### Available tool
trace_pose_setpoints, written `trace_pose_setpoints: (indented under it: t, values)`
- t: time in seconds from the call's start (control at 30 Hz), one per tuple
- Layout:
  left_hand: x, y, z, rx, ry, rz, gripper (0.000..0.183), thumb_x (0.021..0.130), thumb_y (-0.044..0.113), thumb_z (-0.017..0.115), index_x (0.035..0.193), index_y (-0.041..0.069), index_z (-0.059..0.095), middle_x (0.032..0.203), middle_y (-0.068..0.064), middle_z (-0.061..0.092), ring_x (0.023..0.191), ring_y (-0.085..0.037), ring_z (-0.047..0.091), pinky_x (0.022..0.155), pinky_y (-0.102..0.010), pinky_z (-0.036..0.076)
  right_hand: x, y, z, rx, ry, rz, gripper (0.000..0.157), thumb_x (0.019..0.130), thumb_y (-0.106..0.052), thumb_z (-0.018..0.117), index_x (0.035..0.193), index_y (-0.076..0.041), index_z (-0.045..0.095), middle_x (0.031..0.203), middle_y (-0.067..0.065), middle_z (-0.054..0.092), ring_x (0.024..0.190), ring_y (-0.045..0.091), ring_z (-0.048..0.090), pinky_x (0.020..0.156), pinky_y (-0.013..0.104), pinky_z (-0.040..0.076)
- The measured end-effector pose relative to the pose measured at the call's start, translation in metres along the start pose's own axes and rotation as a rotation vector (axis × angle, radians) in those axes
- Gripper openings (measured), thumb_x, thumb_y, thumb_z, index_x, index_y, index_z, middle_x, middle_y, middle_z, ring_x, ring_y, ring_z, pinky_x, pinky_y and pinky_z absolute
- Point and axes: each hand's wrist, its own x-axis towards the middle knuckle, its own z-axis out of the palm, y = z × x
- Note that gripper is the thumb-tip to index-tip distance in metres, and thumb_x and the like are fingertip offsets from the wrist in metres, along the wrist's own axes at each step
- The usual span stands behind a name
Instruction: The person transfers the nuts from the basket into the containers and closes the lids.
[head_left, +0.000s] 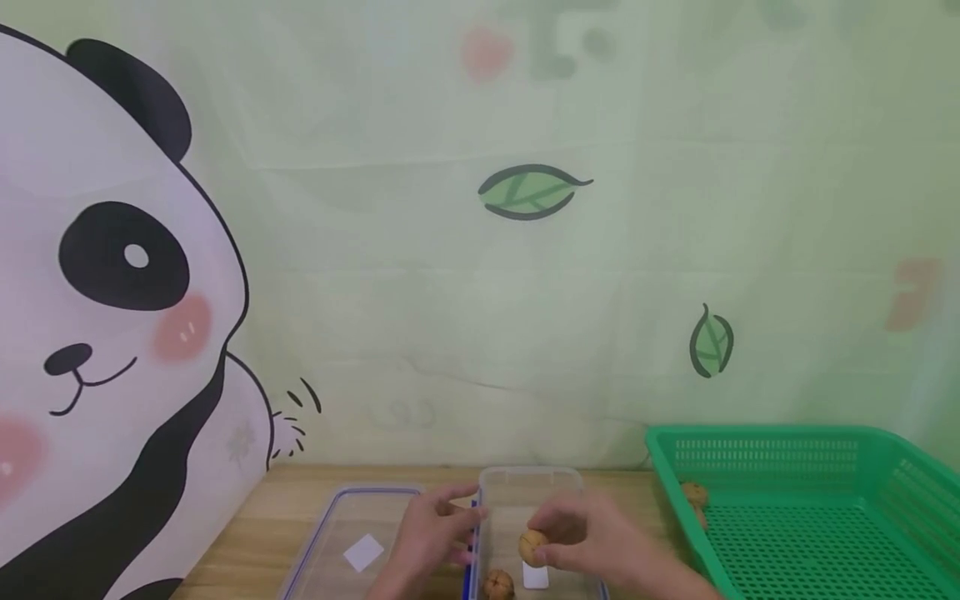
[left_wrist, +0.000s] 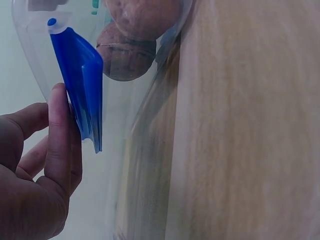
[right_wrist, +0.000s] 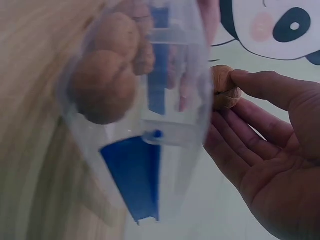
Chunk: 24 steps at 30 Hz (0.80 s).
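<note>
The right hand (head_left: 588, 537) pinches a round brown walnut (head_left: 533, 547) with thumb and fingers, up over a long clear plastic box (head_left: 529, 472). Other brown walnuts (right_wrist: 102, 87) sit inside it. The left hand (head_left: 431, 531), its fingers a bit apart, touches the box's blue plastic flap (left_wrist: 82, 82).

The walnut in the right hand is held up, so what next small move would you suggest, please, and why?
I would probably lower the walnut into the clear container: the right hand pinches it above the open top, other walnuts lie inside, and the left hand is at the container's blue clip.
</note>
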Motion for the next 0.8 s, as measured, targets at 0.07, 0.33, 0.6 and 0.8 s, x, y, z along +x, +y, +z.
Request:
trace_pose_setpoints:
  t: [0.07, 0.33, 0.6, 0.8]
  values:
    - [0.001, 0.000, 0.000, 0.001, 0.000, 0.000, 0.050, 0.086, 0.021, 0.075, 0.130, 0.004, 0.059, 0.090, -0.017, 0.066, 0.067, -0.020, 0.065, 0.054, -0.033, 0.060, 0.001, 0.004, 0.004, 0.010, -0.017, 0.032, 0.019, 0.086, -0.018, 0.074, 0.103, -0.009, 0.069, 0.093, -0.001, 0.071, 0.087, 0.016, 0.066, 0.075, 0.025, 0.056]
    - [0.001, 0.000, 0.001, 0.000, -0.002, -0.009, 0.049, 0.086, 0.020, 0.075, 0.130, 0.005, 0.059, 0.090, -0.015, 0.067, 0.068, -0.020, 0.065, 0.055, -0.033, 0.061, 0.006, 0.017, 0.012, -0.032, -0.109, 0.122, 0.016, 0.086, -0.018, 0.075, 0.101, -0.015, 0.070, 0.093, -0.006, 0.069, 0.086, 0.013, 0.065, 0.076, 0.030, 0.057]
    - [0.003, 0.001, 0.000, -0.002, 0.004, -0.019, 0.049, 0.085, 0.020, 0.075, 0.130, 0.006, 0.059, 0.090, -0.015, 0.066, 0.069, -0.020, 0.065, 0.056, -0.034, 0.061, 0.007, 0.021, 0.018, -0.067, -0.163, 0.147, 0.014, 0.087, -0.016, 0.072, 0.100, -0.017, 0.070, 0.093, -0.009, 0.068, 0.086, 0.010, 0.064, 0.074, 0.032, 0.057]
    - [0.002, 0.000, -0.001, -0.031, -0.010, -0.029, 0.052, 0.085, 0.020, 0.075, 0.132, 0.005, 0.058, 0.094, -0.016, 0.065, 0.072, -0.022, 0.066, 0.058, -0.035, 0.061, 0.006, 0.022, 0.019, -0.087, -0.164, 0.163, 0.011, 0.088, -0.016, 0.072, 0.098, -0.018, 0.070, 0.090, -0.010, 0.067, 0.084, 0.009, 0.063, 0.073, 0.031, 0.056]
